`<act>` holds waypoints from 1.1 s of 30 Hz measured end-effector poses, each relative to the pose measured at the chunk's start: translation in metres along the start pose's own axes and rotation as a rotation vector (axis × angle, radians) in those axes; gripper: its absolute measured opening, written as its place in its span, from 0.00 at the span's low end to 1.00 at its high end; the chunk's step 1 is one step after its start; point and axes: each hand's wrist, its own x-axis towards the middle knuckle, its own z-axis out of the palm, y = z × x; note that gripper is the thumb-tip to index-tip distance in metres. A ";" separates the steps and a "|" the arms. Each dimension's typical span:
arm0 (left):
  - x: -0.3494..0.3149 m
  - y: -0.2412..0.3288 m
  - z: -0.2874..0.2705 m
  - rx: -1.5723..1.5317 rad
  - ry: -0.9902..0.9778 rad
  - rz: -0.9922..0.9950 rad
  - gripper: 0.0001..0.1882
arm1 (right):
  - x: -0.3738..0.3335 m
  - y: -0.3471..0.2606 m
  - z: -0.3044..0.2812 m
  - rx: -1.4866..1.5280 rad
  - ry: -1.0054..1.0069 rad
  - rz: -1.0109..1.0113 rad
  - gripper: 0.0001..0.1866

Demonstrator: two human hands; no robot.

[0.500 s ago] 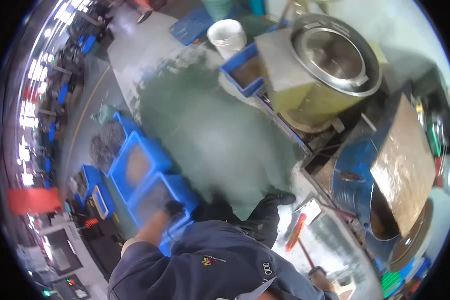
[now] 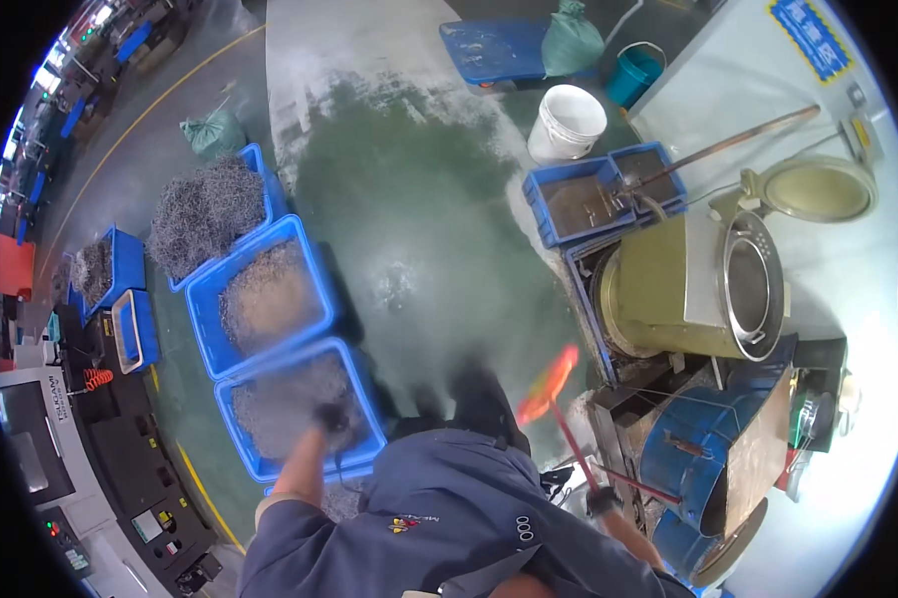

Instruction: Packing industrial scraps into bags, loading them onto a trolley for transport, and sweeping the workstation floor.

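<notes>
My left hand (image 2: 331,417), in a dark glove, is over the nearest blue bin (image 2: 371,404), which holds a heap of grey material (image 2: 280,414). Its fingers are blurred, and I cannot make out whether they hold anything. Low on the right, my gloved right hand (image 2: 602,501) is closed round the red handle of a long tool (image 2: 575,447). That tool's orange and yellow head (image 2: 549,384) points up and away from me, above the floor; its exact kind does not show.
A second blue bin (image 2: 198,317) holds tan material; beyond it lies a tangle of metal shavings (image 2: 205,214). On the right stand a yellow-green drum machine (image 2: 668,279), a blue drum (image 2: 680,448) and blue trays (image 2: 561,237). A white bucket (image 2: 569,122) stands farther off.
My view has turned, and the bins and machines show more squarely. The right hand has raised the tool's orange head from the right-hand floor area. My left hand stays over the nearest bin.
</notes>
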 end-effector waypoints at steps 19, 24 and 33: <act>0.219 0.226 -0.262 -1.018 0.126 -0.629 0.17 | 0.069 -0.581 -0.498 1.173 -0.262 -0.817 0.14; 0.327 0.269 -0.357 -1.678 -0.229 -0.545 0.11 | 0.031 -0.749 -0.636 1.103 -0.133 -0.543 0.15; 0.640 0.406 -0.722 -0.992 -0.010 -0.269 0.11 | 0.019 -0.972 -0.769 1.258 -0.119 -0.454 0.19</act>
